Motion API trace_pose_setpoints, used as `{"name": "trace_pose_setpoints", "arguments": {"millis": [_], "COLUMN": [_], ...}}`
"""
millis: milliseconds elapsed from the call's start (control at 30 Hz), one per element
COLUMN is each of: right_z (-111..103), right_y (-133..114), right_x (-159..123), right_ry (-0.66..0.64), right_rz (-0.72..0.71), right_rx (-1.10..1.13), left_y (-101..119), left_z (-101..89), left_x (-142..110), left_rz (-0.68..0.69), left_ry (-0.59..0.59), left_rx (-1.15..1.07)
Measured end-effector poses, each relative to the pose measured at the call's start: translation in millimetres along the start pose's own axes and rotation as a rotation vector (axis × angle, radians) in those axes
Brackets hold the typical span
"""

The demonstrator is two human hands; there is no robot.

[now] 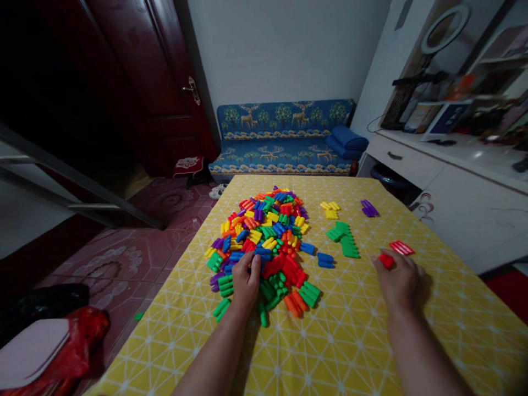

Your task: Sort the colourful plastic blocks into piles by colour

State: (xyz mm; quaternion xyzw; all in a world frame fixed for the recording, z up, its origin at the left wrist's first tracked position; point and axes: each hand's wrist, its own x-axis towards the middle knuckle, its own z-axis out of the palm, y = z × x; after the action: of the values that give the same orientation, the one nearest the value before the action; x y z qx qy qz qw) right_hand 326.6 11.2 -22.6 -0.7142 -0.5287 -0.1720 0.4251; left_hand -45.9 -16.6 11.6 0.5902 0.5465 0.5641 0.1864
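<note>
A heap of bullet-shaped plastic building blocks point(270, 217) in several colours covers the left-middle of the table. My left hand point(246, 283) is at the heap's near side, thumb and fingers curled together beside a blue block point(263, 253). Whether it grips a block is hidden. On the right, my right hand point(400, 280) is closed on a red building block point(386, 260), held just above the cloth. Right behind that hand lies a red group of blocks point(401, 248). Green blocks point(345, 240), yellow blocks point(330, 209) and purple blocks point(368, 208) lie in separate groups.
A yellow patterned cloth point(330, 352) covers the table. Loose blue blocks point(325, 260) lie between heap and green group. Beyond the table stands a blue sofa point(280, 148); a white cabinet point(462, 203) is at right. A red bag point(88, 341) is at lower left.
</note>
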Motion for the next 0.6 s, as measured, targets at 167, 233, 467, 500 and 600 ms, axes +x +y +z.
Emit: {"name": "trace_pose_setpoints", "arguments": {"millis": [167,233,467,500,600], "right_z": [-2.3,-0.2,-4.7,-7.4,-16.1], "right_y": [4.1,-14.7,-104.9,-119.0,-157.5], "right_x": [-1.1,-4.1,-29.7,-35.9,-55.5], "right_ry": [0.096,0.034,-0.184,-0.208,-0.321], "right_rz": [0.030,-0.049,-0.302,-0.335,-0.434], "right_rx": [0.002,0.166,0.567,0.616,0.725], "left_y": [-0.4,-1.3,-7.9,-8.4,-7.8], "left_z": [0.0,-0.1,1.3,1.3,0.4], "left_x": [0.1,0.2,-2.4,-2.9,-3.9], "left_rz": [-0.010,-0.009,0.044,0.064,0.153], "left_ry": [-0.007,-0.004,-0.031,-0.035,-0.079], "left_rx": [-0.012,-0.009,-0.067,-0.074,-0.054]}}
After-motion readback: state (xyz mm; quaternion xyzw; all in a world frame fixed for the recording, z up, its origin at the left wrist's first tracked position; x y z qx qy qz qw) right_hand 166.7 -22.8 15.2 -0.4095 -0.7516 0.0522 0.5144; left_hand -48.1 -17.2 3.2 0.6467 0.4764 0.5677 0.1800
